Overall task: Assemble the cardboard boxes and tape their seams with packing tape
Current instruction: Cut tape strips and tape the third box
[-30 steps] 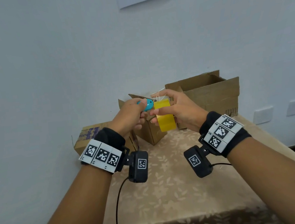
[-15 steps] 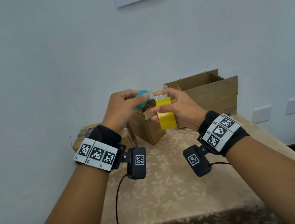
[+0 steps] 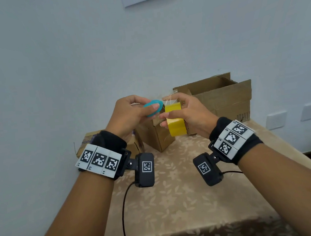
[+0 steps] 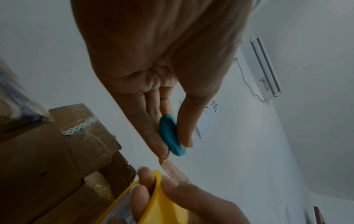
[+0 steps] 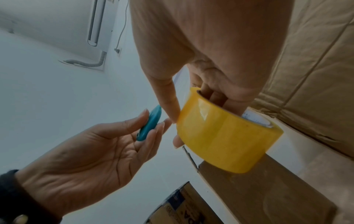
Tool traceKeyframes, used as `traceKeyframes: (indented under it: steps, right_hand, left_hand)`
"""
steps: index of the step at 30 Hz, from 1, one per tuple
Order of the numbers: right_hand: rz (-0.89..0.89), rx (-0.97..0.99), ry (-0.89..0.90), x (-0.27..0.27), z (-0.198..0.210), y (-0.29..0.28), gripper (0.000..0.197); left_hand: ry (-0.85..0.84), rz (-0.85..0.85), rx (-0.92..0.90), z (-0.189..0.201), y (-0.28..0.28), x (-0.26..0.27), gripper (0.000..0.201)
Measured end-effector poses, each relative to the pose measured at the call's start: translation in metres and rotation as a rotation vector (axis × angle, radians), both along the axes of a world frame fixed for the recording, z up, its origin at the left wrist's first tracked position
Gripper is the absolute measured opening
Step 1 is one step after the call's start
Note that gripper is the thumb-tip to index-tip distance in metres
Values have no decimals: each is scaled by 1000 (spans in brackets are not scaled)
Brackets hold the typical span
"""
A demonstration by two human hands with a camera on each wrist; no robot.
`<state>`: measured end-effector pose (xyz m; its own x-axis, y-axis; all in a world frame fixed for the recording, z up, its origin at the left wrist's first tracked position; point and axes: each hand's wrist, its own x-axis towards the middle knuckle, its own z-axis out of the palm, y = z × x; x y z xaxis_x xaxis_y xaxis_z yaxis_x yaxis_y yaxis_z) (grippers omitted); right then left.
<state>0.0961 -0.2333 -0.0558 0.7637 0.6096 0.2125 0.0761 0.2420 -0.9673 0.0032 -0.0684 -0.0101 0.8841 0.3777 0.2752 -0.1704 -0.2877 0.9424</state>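
Right hand (image 3: 185, 113) clamped round yellow tape roll (image 3: 175, 120), fingers through the core, thumb on the outer face; a clear free end of tape (image 3: 170, 101) raised at the top. Left hand (image 3: 131, 114) pinching small teal cutter (image 3: 153, 106) between thumb and fingertips, just beside that free end, both held up above patterned table (image 3: 177, 200).

Behind, from largest down: big open carton (image 3: 222, 100) against the wall, flaps up, no tape visible on the top. Middle box (image 3: 158, 136) directly under the hands, flap loose; in the left wrist view, old clear tape on one panel, top seam apparently unsealed. Smaller printed box (image 3: 89, 140) at far left, mostly hidden by the wrist.

Judged progress: early to middle. Boxes stood up, top seams seemingly yet to be closed and taped. Present step probably cutting or freeing a strip.
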Motion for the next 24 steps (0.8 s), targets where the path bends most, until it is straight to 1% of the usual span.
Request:
traceKeyframes:
  steps: [1, 3, 6, 10, 15, 17, 20, 24]
  right_hand:
    - [-1, -4, -7, 0, 0, 0, 52]
    - [0, -16, -28, 0, 0, -1, 51]
    - [-2, -20, -60, -1, 1, -1, 50]
    - [3, -44, -90, -2, 1, 0, 48]
    - [7, -52, -106, -3, 1, -1, 52]
    - [10, -56, -108, -4, 1, -1, 52]
    - [22, -59, -113, -4, 1, -1, 51]
    - [24, -71, -135, -3, 1, -1, 50]
  left_hand:
    - [9, -4, -28, 0, 1, 0, 32]
    - [30, -21, -25, -1, 2, 0, 31]
    - [49, -65, 60, -3, 1, 0, 23]
    - [117, -51, 219, -3, 0, 0, 9]
    - [193, -103, 302, -6, 2, 1, 22]
    - [221, -108, 293, -7, 1, 2, 26]
    - [277, -147, 225, -7, 1, 2, 32]
    - [338, -214, 148, -6, 0, -1, 31]
